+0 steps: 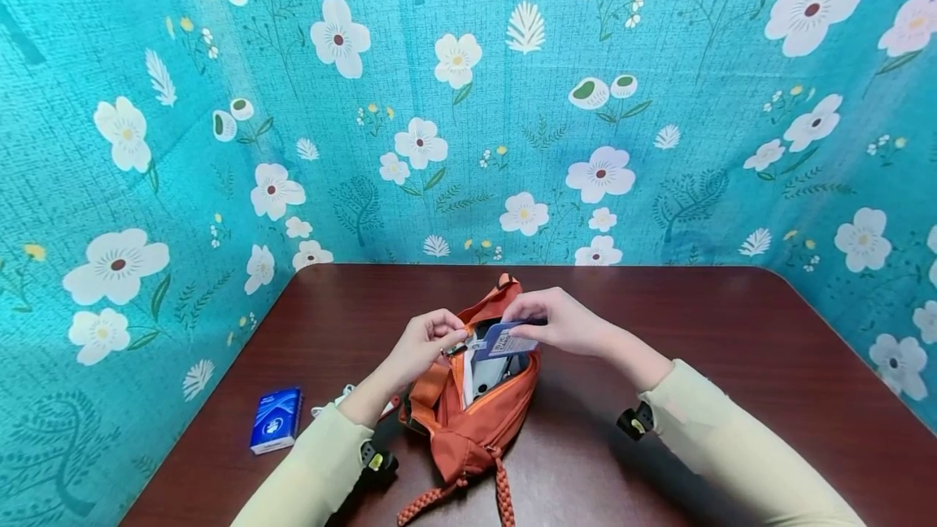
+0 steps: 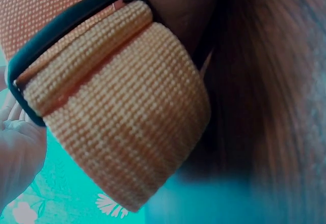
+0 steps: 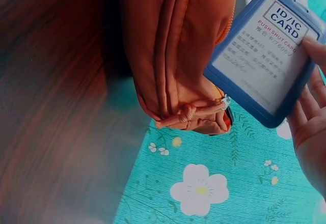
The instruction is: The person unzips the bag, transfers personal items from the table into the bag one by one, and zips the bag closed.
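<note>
An orange-red waist bag (image 1: 479, 439) lies unzipped on the table, its opening facing up. My left hand (image 1: 420, 346) pinches the edge of that opening between thumb and fingers. Over the opening, my right hand (image 1: 562, 322) grips a blue-rimmed ID card holder (image 3: 260, 56), thumb on its printed white face; a metal clip shows at its top. Inside the bag sits a pale, smooth object (image 1: 492, 376), partly covered by the holder. The left wrist view is mostly filled by the bag's webbing strap (image 2: 127, 107) and dark buckle, which hide much of the left hand.
A blue packet (image 1: 275, 420) lies on the dark wooden table (image 1: 673, 315) at the left. A white cable (image 1: 322, 410) rests between it and the bag, partly behind the left forearm. Braided cords (image 1: 503, 486) trail from the bag's near end. A turquoise floral cloth (image 1: 527, 145) hangs behind the table.
</note>
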A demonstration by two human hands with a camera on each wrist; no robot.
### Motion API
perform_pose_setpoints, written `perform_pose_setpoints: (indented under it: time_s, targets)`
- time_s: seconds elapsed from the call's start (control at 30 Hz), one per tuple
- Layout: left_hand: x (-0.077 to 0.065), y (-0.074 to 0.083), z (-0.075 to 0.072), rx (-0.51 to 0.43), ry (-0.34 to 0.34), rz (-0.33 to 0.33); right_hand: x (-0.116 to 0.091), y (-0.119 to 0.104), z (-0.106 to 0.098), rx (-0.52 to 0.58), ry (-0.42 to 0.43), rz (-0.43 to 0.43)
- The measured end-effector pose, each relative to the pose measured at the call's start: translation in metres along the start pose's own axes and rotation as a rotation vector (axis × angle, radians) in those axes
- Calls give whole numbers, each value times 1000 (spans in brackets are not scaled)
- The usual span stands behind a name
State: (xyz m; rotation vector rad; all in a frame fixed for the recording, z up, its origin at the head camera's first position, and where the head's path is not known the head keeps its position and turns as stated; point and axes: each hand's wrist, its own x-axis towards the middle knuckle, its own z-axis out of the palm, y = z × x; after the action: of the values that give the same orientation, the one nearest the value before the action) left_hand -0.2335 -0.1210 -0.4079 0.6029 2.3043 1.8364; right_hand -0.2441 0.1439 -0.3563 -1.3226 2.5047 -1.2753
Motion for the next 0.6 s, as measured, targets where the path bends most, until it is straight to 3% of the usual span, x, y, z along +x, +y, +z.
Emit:
perform_pose_setpoints:
  time_s: [0.17, 0.43, 0.6]
  targets:
    - [0, 0, 1, -2, 3, -13, -3, 7, 3, 75, -11, 22]
    - [0, 1, 1, -13, -11, -10, -7, 11, 2, -13, -39, 8]
    - [0, 1, 1, -10, -14, -15, -9, 12, 4, 34, -28, 18]
